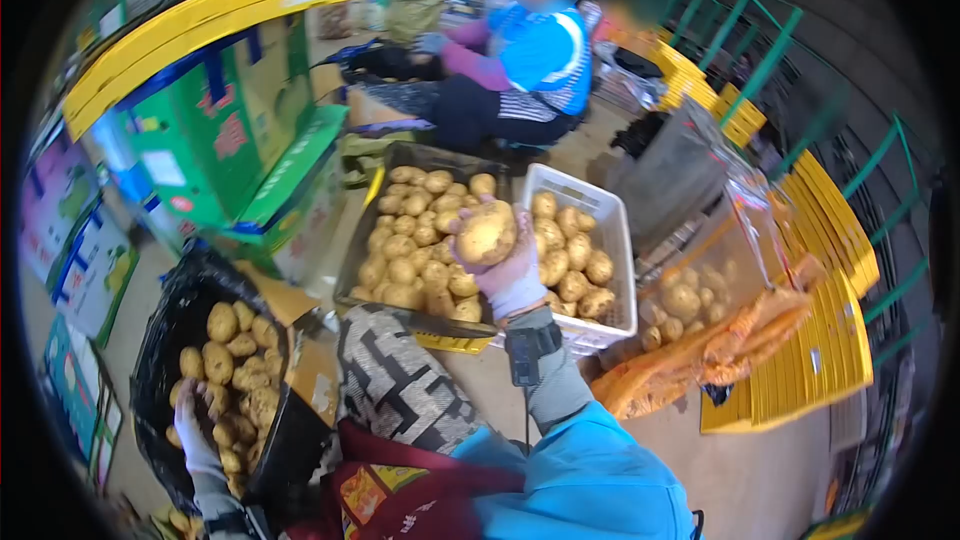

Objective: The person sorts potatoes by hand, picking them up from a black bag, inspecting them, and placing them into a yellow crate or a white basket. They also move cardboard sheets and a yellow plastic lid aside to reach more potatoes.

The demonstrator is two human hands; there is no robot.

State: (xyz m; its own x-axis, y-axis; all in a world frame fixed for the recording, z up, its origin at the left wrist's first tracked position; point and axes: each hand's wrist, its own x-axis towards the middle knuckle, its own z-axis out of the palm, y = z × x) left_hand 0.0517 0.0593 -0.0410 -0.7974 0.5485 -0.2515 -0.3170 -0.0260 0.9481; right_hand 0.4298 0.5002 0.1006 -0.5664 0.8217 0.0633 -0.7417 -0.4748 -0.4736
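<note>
My right hand [512, 278], in a pale glove, holds a large potato [487, 233] up above the crates. Beneath it stand a dark crate [345, 275] and a white plastic crate [628, 275], both filled with potatoes. At the lower left, my left hand [197, 435], also gloved, reaches into a box lined with a black plastic bag [160, 340]. Its fingers curl around a potato [216, 400] among several others there; part of the grip is hard to see.
Beyond the crates a person [540, 60] in blue sits low. Green cartons [215, 140] under yellow flattened crates [220, 15] stand at left. A clear bag of potatoes [690, 295], orange netting [700, 355] and stacked yellow crates [810, 350] are at right.
</note>
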